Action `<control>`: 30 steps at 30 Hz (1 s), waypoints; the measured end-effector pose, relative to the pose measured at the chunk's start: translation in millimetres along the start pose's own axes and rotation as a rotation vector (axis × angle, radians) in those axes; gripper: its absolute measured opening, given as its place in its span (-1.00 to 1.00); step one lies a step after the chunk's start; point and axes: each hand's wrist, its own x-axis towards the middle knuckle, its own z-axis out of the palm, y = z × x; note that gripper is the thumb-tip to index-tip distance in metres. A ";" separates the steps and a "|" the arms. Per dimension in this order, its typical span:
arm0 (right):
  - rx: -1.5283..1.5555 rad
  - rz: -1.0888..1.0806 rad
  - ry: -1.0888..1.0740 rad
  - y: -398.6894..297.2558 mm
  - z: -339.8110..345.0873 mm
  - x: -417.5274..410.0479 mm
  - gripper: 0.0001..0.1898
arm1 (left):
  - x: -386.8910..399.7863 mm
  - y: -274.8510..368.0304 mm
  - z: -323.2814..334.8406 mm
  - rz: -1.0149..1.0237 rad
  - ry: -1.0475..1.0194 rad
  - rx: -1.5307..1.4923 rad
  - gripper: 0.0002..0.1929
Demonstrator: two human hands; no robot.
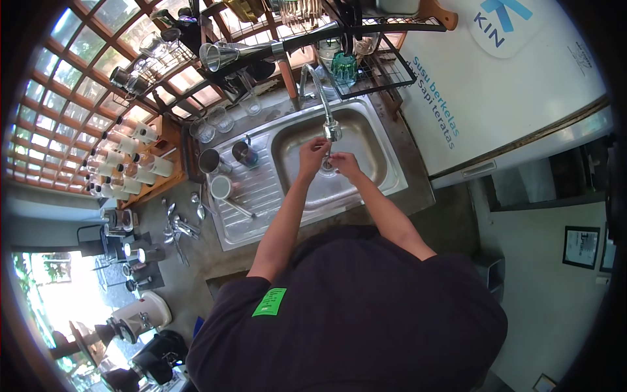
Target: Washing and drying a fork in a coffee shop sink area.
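Both of my hands are over the stainless steel sink basin (299, 142), just below the chrome spray head of the flexible faucet (332, 130). My left hand (313, 156) pinches the upper end of a small, slim metal utensil (326, 164), which looks like a spoon but is partly covered by fingers. Fingertips of my right hand (346, 164) close on the same piece lower down, above the drain. On the ribbed drainboard (264, 196) to the left are a metal pitcher (209, 160), another metal cup (244, 153) and a pale round cup with a long handle (221, 187).
Glasses (220, 119) line the ledge behind the drainboard. Loose spoons (179, 228) lie on the counter at left, near a wooden rack of bottles (156, 164). A black wire rack (382, 88) overhangs the sink's back right corner. A white refrigerator (490, 108) stands to the right.
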 end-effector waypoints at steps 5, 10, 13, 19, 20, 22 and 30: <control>-0.050 -0.101 0.048 0.6 -2.3 13.1 -0.88 | 9.5 1.0 -0.5 0.084 -0.025 0.017 -0.85; -0.242 -0.178 0.166 -5.5 -5.7 15.4 -0.80 | 11.2 1.3 -3.5 0.087 -0.036 0.030 -0.86; -0.299 -0.216 0.216 -7.6 -5.6 14.7 -0.80 | 9.8 2.7 -2.8 0.083 -0.026 0.049 -0.86; -0.269 -0.256 0.151 -14.4 -7.1 12.0 -0.80 | 5.8 7.7 -3.4 0.079 -0.021 0.054 -0.86; -0.278 -0.252 0.150 -15.7 -6.1 10.1 -0.81 | 5.3 7.6 -4.5 0.075 -0.018 0.068 -0.86; -0.286 -0.251 0.152 -16.0 -5.6 8.8 -0.81 | 5.8 7.3 -5.1 0.080 -0.018 0.066 -0.85; -0.338 -0.294 0.186 -18.7 -5.6 8.8 -0.81 | 6.5 6.8 -3.7 0.087 -0.031 0.019 -0.84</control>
